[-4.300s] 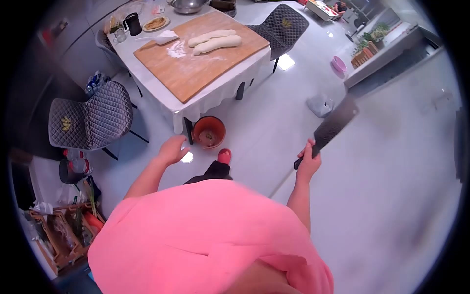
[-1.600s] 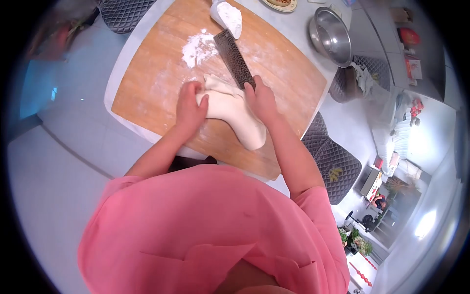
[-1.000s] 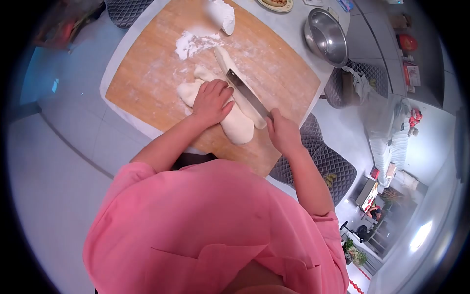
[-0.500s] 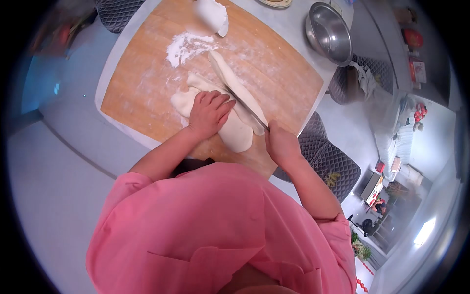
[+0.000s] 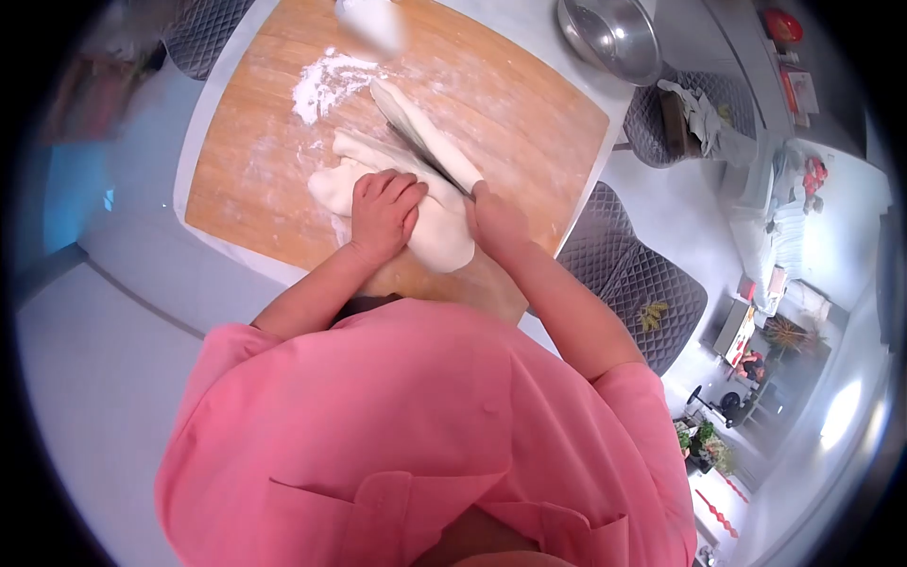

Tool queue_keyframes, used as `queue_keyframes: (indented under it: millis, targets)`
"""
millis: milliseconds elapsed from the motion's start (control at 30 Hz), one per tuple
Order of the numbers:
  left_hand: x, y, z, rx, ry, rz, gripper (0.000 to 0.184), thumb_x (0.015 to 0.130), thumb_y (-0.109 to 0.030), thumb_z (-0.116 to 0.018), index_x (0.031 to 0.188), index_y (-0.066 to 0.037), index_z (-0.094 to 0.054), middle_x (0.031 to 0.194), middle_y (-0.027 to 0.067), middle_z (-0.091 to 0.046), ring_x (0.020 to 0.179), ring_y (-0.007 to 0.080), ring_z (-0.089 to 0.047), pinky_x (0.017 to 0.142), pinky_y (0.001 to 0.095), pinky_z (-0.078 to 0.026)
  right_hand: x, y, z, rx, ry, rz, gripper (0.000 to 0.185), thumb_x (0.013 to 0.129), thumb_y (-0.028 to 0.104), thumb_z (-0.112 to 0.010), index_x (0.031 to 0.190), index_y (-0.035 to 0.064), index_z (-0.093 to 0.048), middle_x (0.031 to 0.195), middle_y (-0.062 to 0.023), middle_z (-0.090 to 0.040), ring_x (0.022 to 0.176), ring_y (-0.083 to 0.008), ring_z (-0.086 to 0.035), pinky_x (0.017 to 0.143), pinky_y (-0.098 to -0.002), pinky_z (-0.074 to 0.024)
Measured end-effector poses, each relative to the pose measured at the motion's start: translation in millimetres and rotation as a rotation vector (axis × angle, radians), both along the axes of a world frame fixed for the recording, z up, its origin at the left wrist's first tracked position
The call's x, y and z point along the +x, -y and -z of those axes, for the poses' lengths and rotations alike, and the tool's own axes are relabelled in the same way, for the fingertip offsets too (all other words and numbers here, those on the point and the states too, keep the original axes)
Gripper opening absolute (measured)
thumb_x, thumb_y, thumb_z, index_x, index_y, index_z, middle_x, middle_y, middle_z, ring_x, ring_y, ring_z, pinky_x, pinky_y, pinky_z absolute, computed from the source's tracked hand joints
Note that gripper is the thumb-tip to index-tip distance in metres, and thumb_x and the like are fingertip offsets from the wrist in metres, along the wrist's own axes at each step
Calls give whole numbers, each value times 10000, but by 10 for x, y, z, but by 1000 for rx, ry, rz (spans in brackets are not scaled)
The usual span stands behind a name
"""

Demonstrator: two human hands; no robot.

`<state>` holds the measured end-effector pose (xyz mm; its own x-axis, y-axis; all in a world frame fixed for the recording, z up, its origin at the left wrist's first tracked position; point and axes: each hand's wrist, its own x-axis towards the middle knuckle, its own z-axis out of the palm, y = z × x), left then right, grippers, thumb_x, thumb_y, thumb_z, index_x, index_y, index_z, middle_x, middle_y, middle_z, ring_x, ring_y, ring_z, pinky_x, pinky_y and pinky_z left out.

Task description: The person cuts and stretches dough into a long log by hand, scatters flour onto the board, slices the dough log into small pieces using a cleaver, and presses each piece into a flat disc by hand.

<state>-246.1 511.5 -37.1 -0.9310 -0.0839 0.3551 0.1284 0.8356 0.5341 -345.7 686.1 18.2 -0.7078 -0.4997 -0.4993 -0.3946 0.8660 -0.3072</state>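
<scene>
A slab of pale dough [image 5: 442,236] lies on a floured wooden board [image 5: 255,180]. My left hand [image 5: 385,215] rests palm-down on the slab, open, its fingers lightly bent over the surface. My right hand [image 5: 496,219] is closed around a knife's handle, which the fingers hide. The dark knife blade [image 5: 430,163] slants up and left from this hand, between the slab and a long dough strip [image 5: 431,129] on its right. The strip's near end is partly hidden by my right hand.
White flour [image 5: 326,87] is scattered near the board's far left. Beyond it stands a blurred white flour bag or container [image 5: 371,28]. A steel bowl [image 5: 612,40] sits at the far right of the table. Quilted chairs [image 5: 628,274] stand along the right side.
The knife and my right hand have shifted left and away from my body, and less of the blade shows. My left hand stays on the dough. The whole view has shifted slightly.
</scene>
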Motion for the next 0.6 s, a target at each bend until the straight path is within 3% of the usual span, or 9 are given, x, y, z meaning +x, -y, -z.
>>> queue_keyframes:
  millis: [200, 267, 367, 433, 533, 600]
  targets:
    - [269, -117, -30, -40, 70, -60, 327, 768, -127, -627, 1095, -134, -632, 1120, 32, -591, 1078, 246, -521, 935, 419, -355, -55, -143, 106, -91, -127, 53, 257, 959, 278, -496, 1026, 30, -501, 817, -234, -660, 786, -417, -642, 712, -506, -503]
    - [451, -143, 13, -20, 283, -40, 342, 819, -152, -608, 1159, -113, -610, 1181, 59, -570, 1132, 264, -491, 963, 432, -343, -83, -201, 168, -134, -153, 71, 269, 957, 284, -500, 1046, 30, -505, 822, -237, -660, 786, -426, -638, 715, -507, -503]
    - [618, -139, 42, -85, 120, -27, 378, 847, -174, -604, 1214, -88, -579, 1230, 97, -543, 1166, 280, -471, 984, 440, -333, -18, -292, 145, -277, -148, 103, 272, 955, 287, -507, 1067, 39, -509, 831, -245, -655, 790, -441, -627, 710, -514, -490]
    - [595, -120, 50, -68, 146, -20, 405, 843, -194, -614, 1228, -81, -565, 1247, 110, -529, 1177, 287, -464, 993, 444, -328, -3, -269, -130, -395, -128, 226, 264, 954, 288, -512, 1066, 48, -510, 841, -244, -651, 805, -439, -622, 714, -515, -473]
    - [518, -181, -128, -76, 258, 21, 462, 831, -238, -639, 1248, -66, -544, 1268, 130, -510, 1193, 305, -453, 1011, 451, -318, 23, -391, -656, -348, -169, 171, 251, 953, 283, -516, 1058, 55, -514, 838, -240, -648, 802, -436, -619, 705, -513, -464]
    - [442, -266, -259, -103, 332, 64, 493, 822, -262, -654, 1254, -57, -535, 1274, 136, -504, 1197, 316, -449, 1019, 455, -313, 83, -593, -684, -341, -238, 82, 261, 952, 277, -518, 1017, 24, -528, 792, -260, -631, 782, -446, -619, 666, -516, -467]
